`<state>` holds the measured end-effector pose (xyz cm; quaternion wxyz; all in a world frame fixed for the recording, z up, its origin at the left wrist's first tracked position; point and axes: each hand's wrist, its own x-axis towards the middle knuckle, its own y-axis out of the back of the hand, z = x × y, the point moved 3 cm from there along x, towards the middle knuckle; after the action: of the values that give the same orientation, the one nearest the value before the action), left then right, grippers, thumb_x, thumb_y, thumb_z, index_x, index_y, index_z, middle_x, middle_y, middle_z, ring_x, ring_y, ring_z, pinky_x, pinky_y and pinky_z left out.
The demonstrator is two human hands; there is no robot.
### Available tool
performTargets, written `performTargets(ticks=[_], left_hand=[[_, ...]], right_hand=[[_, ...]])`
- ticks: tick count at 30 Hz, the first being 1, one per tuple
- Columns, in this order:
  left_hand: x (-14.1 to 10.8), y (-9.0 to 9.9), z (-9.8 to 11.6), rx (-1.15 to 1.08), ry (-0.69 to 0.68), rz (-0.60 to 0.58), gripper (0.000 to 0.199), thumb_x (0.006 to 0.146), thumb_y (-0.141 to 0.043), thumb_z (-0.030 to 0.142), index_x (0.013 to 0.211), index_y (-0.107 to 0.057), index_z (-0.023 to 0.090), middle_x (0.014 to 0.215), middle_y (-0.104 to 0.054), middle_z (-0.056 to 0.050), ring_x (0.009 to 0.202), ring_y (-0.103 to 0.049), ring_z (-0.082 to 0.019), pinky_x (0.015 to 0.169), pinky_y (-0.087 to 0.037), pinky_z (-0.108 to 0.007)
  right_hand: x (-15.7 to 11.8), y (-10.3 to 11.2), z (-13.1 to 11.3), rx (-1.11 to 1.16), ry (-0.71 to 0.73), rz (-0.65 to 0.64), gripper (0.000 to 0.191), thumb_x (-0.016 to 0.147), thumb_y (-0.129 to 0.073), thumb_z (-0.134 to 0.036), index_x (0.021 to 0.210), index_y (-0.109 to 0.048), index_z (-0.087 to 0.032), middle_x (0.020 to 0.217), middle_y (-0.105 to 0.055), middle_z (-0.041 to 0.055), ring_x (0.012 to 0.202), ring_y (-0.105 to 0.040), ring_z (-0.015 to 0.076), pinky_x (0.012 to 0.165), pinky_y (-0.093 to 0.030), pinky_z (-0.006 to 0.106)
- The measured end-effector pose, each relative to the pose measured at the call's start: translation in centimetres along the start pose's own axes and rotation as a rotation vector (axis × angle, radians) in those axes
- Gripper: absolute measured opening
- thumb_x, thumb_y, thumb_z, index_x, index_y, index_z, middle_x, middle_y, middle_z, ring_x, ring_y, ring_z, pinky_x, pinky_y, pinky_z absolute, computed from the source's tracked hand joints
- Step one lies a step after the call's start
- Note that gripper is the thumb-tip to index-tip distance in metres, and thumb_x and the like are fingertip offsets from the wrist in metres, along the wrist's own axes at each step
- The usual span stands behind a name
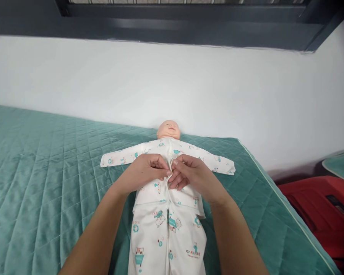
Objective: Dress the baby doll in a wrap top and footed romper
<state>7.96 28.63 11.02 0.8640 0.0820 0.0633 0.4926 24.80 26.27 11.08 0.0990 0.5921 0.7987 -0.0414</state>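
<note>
Green quilted cover against a white wall; doll face-up, centre, in a printed shirt. Left hand and right hand, close together, pinch its front edges: apparently fastening, calling next for aligned edges.

Person's body: bare left hand, bare right hand, wrists uncovered. Slender, smooth left forearm and matching right forearm, both bare down to frame bottom, tapering toward wrists.
</note>
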Motion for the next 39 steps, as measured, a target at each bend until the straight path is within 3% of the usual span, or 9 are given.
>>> performTargets(ticks=[6, 11, 17, 22, 24, 27, 30, 34, 39], left_hand=[[-0.3, 0.1, 0.3, 0.075, 0.024, -0.026, 0.019, 0.078, -0.069, 0.037, 0.079, -0.068, 0.018, 0.078, -0.068, -0.001, 0.073, -0.060, -0.014, 0.063, -0.044, -0.024], [-0.5, -0.1, 0.5, 0.099, 0.029, -0.011, 0.007, 0.078, -0.062, 0.024, 0.080, -0.066, 0.019, 0.072, -0.063, 0.002, 0.067, -0.055, -0.012, 0.059, -0.039, -0.022], [-0.2, 0.0, 0.7, 0.031, -0.015, 0.003, 0.010, 0.073, -0.059, 0.012, 0.081, -0.060, 0.018, 0.070, -0.058, 0.004, 0.066, -0.052, -0.009, 0.060, -0.039, -0.020], [-0.6, 0.6, 0.5, -0.066, 0.033, -0.125, 0.013, 0.074, -0.065, 0.016, 0.084, -0.057, 0.018, 0.069, -0.056, 0.004, 0.064, -0.051, -0.009, 0.059, -0.040, -0.020], [-0.7, 0.8, 0.5, -0.061, 0.053, -0.135, 0.014, 0.074, -0.069, 0.021, 0.083, -0.058, 0.018, 0.068, -0.057, 0.004, 0.063, -0.052, -0.009, 0.059, -0.043, -0.022], [-0.4, 1.1, 0.4, 0.032, -0.019, 0.084, 0.012, 0.081, -0.066, 0.029, 0.083, -0.060, 0.019, 0.075, -0.061, 0.002, 0.066, -0.056, -0.011, 0.063, -0.047, -0.025], [0.2, 1.0, 0.2, 0.236, -0.243, 0.382, 0.015, 0.089, -0.055, 0.031, 0.094, -0.066, 0.022, 0.100, -0.066, -0.003, 0.092, -0.061, -0.017, 0.081, -0.051, -0.031], [1.2, -0.2, -0.6, 0.464, -0.466, 0.395, 0.028, 0.095, -0.050, 0.031, 0.118, -0.067, 0.027, 0.132, -0.058, -0.005, 0.128, -0.047, -0.022, 0.111, -0.036, -0.039], [1.7, -0.2, -1.3, 0.547, -0.470, 0.397, 0.027, 0.096, -0.048, 0.028, 0.113, -0.069, 0.027, 0.132, -0.060, -0.004, 0.127, -0.049, -0.021, 0.111, -0.037, -0.041]], right_hand=[[0.0, 0.0, 0.1, 0.019, 0.003, -0.010, 0.028, 0.093, -0.054, -0.045, 0.082, -0.053, -0.019, 0.076, -0.074, 0.0061, 0.067, -0.073, 0.0188, 0.055, -0.054, 0.023], [0.1, -0.1, 0.0, -0.001, 0.001, -0.008, 0.029, 0.093, -0.053, -0.047, 0.083, -0.054, -0.019, 0.078, -0.074, 0.0066, 0.069, -0.074, 0.0188, 0.055, -0.053, 0.022], [-0.1, 0.0, -0.1, -0.053, 0.003, -0.038, 0.021, 0.091, -0.057, -0.041, 0.087, -0.054, -0.020, 0.080, -0.074, 0.0050, 0.070, -0.073, 0.0178, 0.056, -0.052, 0.022], [-0.7, 0.2, -0.5, -0.119, 0.006, -0.120, 0.017, 0.086, -0.063, -0.033, 0.095, -0.054, -0.022, 0.080, -0.073, 0.0025, 0.065, -0.071, 0.0165, 0.057, -0.053, 0.025], [-0.6, 0.6, -0.5, -0.134, 0.052, -0.064, 0.015, 0.086, -0.061, -0.033, 0.095, -0.055, -0.022, 0.074, -0.070, 0.0002, 0.056, -0.066, 0.0146, 0.053, -0.051, 0.025], [-0.1, 1.6, -0.3, -0.159, 0.243, 0.267, 0.012, 0.088, -0.057, -0.034, 0.093, -0.056, -0.023, 0.071, -0.065, -0.0016, 0.056, -0.060, 0.0127, 0.053, -0.047, 0.026], [0.6, 1.9, 0.2, -0.260, 0.440, 0.552, 0.010, 0.088, -0.055, -0.030, 0.095, -0.060, -0.024, 0.094, -0.067, 0.0021, 0.085, -0.064, 0.0162, 0.077, -0.052, 0.031], [1.7, 1.1, 0.8, -0.405, 0.576, 0.532, 0.012, 0.088, -0.053, -0.025, 0.096, -0.062, -0.025, 0.116, -0.063, 0.0043, 0.116, -0.056, 0.0206, 0.105, -0.041, 0.039], [2.0, 0.9, 1.2, -0.440, 0.557, 0.481, 0.011, 0.087, -0.055, -0.026, 0.097, -0.061, -0.026, 0.127, -0.060, 0.0033, 0.125, -0.051, 0.0221, 0.111, -0.035, 0.042]])
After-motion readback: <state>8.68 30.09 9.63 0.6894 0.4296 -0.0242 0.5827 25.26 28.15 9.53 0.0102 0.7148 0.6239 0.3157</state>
